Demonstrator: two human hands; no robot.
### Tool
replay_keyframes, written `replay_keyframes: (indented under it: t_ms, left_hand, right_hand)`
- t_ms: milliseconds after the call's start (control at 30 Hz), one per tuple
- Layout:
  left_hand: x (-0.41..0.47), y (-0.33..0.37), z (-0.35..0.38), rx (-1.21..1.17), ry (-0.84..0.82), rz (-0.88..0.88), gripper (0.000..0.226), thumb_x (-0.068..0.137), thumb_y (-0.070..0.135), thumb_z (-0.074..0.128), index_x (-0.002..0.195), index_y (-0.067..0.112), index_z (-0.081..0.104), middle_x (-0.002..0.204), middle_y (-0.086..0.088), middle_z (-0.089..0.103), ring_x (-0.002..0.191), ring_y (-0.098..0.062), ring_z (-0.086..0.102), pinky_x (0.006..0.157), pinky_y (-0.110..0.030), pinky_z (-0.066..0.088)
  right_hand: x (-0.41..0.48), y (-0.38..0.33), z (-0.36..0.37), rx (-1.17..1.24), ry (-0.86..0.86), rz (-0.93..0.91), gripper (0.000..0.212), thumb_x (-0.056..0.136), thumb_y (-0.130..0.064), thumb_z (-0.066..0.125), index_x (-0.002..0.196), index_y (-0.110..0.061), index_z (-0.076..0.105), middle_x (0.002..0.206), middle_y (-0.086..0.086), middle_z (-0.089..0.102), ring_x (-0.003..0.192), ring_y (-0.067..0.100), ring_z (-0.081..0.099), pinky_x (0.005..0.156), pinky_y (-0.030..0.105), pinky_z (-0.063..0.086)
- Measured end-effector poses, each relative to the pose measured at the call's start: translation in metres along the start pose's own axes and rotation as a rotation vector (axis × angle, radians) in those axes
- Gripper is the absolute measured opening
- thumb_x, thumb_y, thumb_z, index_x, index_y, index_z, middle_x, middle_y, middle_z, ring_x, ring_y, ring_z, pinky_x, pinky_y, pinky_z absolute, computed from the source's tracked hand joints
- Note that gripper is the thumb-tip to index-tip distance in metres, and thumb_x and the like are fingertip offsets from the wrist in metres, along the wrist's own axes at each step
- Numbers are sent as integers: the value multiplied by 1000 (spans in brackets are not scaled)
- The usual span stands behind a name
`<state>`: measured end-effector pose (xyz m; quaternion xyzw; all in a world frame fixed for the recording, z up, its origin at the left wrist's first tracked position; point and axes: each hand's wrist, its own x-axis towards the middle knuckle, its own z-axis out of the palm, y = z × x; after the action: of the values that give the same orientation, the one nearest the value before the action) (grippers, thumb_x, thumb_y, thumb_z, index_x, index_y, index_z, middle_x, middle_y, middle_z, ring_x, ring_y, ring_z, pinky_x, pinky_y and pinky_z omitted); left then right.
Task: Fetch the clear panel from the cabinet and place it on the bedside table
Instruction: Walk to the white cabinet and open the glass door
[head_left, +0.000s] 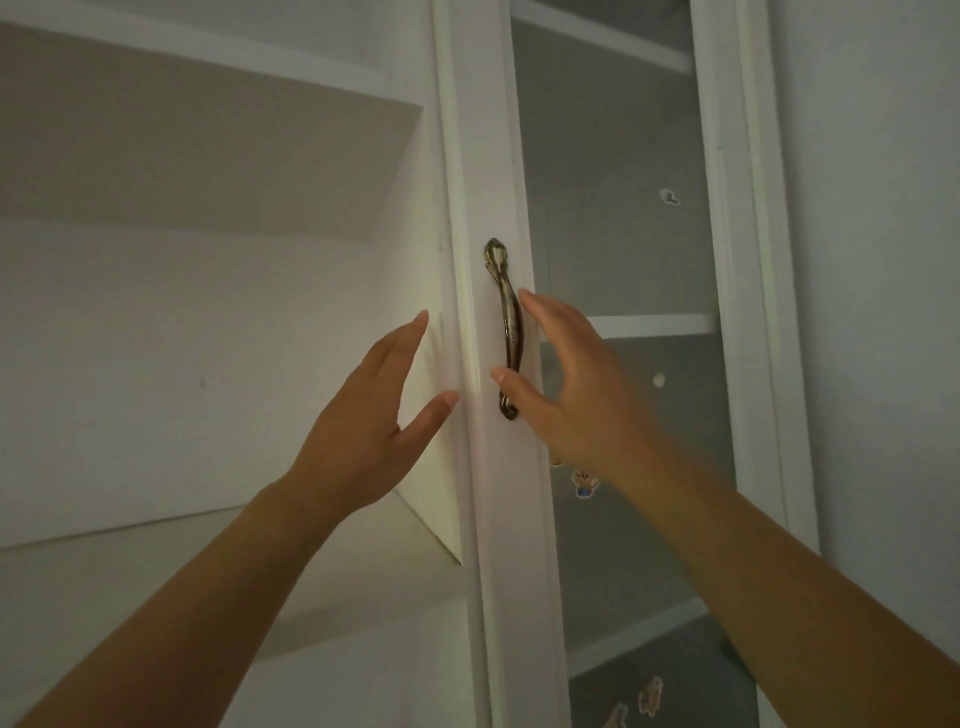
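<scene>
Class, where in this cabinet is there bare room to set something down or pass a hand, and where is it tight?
The open left shelf, between back wall and door frame, lies bare, with clear height above. It is tight at the handle, flanked by left hand and right hand.

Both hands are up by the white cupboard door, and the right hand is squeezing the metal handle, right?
Not quite. The head view shows the right hand open beside the metal handle, fingers straight, not squeezing it. The left hand is up by the white cupboard door too.
</scene>
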<state>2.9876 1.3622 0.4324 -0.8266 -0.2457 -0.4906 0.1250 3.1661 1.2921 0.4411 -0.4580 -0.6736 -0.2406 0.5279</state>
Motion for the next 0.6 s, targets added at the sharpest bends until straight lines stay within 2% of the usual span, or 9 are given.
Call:
replay_keyframes:
  t_ms: [67,200,300,400,500,600]
  left_hand:
    - [9,-5,4,-65,20,27,68,88,50,39,145,31,6,153,10,18,134,0,19,103,-21,20]
    - [25,-15,13,-148,88,89,65,90,53,35,145,34,6,150,19,13,133,8,8,103,-13,12]
    - [26,-19,24,-282,85,84,62,89,53,32,143,38,4,149,23,6,137,7,5,110,-22,14]
    - [22,-22,36,-371,92,107,60,88,56,26,141,40,4,153,19,4,138,6,3,113,-27,11]
    - [24,-27,44,-389,103,114,59,88,56,23,141,42,1,154,19,0,138,7,0,111,-21,6]
    - [24,-25,47,-383,112,119,57,86,58,17,138,45,-5,153,19,-4,138,7,-4,107,-14,0]
  right_hand:
    - [2,0,2,-23,26,3,62,88,-37,57,141,-22,28,145,-6,35,129,7,32,99,17,24]
    - [6,-3,5,-80,89,-8,57,87,-34,58,138,-21,35,140,-5,40,124,4,37,102,22,30]
    - [7,-7,7,-88,127,14,56,86,-32,59,137,-21,38,128,-8,43,112,1,43,97,24,40]
    - [9,-11,11,-114,150,27,56,86,-30,61,136,-21,40,113,-13,43,95,-4,47,86,14,45]
    - [9,-13,15,-117,167,51,56,86,-27,61,137,-19,39,111,-13,42,93,-5,48,79,7,47]
    - [9,-16,17,-119,180,64,57,87,-24,59,139,-18,36,112,-12,42,94,-5,48,77,6,46]
